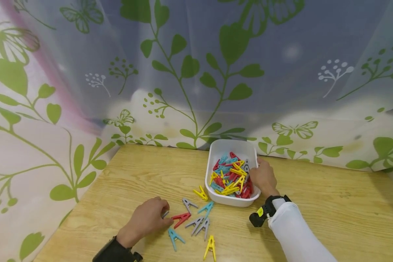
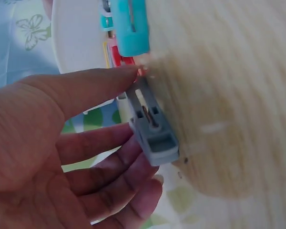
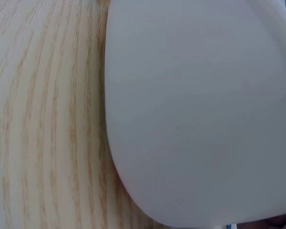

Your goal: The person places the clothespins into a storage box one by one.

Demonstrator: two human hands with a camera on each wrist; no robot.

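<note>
On the table's near side, my left hand (image 1: 149, 217) has its thumb and fingers around a grey clothespin (image 2: 155, 129). In the left wrist view the thumb is at one end of it and the fingers are along its side. My right hand (image 1: 264, 177) grips the right rim of a white plastic bin (image 1: 232, 202), whose outer wall fills most of the right wrist view. Inside the bin lies a heap of red, yellow, blue and grey clothespins (image 1: 230, 176). Loose beside the left hand are a red clothespin (image 1: 181, 219) and a blue clothespin (image 1: 175, 237).
More loose clothespins lie in front of the bin, among them a yellow one (image 1: 201, 193), a grey one (image 1: 189, 205) and a nearer yellow one (image 1: 210, 248). The wooden table (image 1: 340, 203) ends against a leaf-patterned curtain (image 1: 196, 91) behind the bin.
</note>
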